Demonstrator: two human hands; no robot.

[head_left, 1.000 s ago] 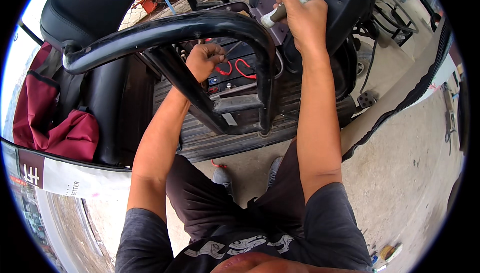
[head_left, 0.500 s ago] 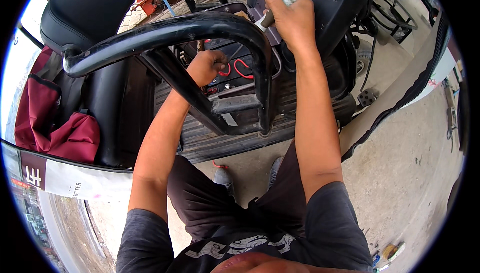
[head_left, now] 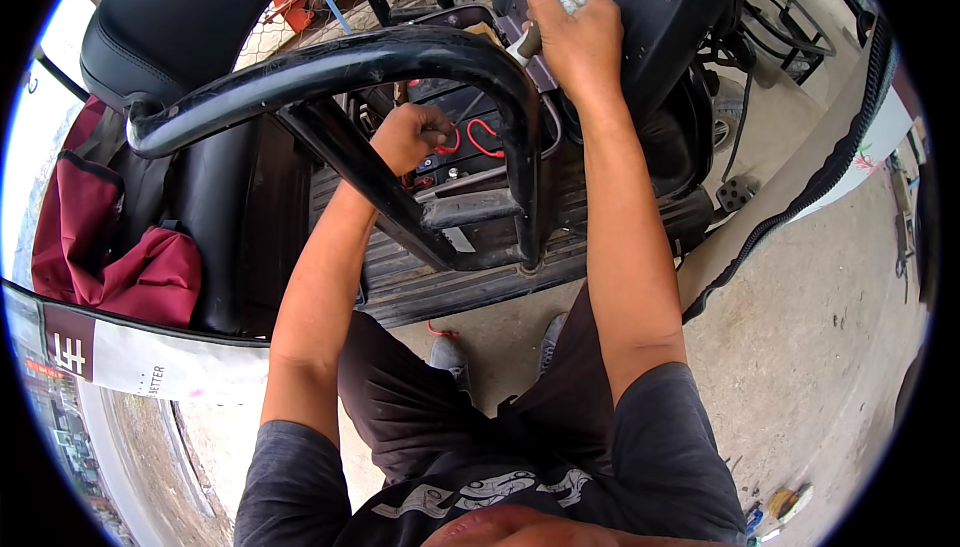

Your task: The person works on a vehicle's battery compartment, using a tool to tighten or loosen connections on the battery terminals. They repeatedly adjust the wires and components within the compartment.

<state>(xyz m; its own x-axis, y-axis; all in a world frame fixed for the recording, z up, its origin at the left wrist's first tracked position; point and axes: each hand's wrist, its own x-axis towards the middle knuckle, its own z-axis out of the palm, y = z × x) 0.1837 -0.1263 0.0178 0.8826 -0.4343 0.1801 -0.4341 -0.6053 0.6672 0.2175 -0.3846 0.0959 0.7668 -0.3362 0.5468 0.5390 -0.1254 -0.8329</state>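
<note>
My right hand (head_left: 583, 42) is closed around a tool with a pale handle end (head_left: 571, 1) and a dark and whitish part (head_left: 525, 45) showing below the fist; its kind cannot be made out. It is above the right side of an open battery compartment (head_left: 551, 127). My left hand (head_left: 408, 139) reaches in behind the black tube frame, with fingers curled next to a red cable (head_left: 484, 137). Whatever those fingers pinch is hidden. Black batteries (head_left: 450, 97) with red leads sit inside the compartment.
A thick black tube frame (head_left: 400, 57) arches over the compartment, between my forearms. On the left is a black seat (head_left: 215, 237) with maroon cloth (head_left: 150, 282). A raised black panel (head_left: 660, 37) stands at right. Ribbed floor matting (head_left: 470, 292) runs along the front edge.
My right hand and its tool have shifted slightly left. The left hand has barely moved, staying by the red cable.
</note>
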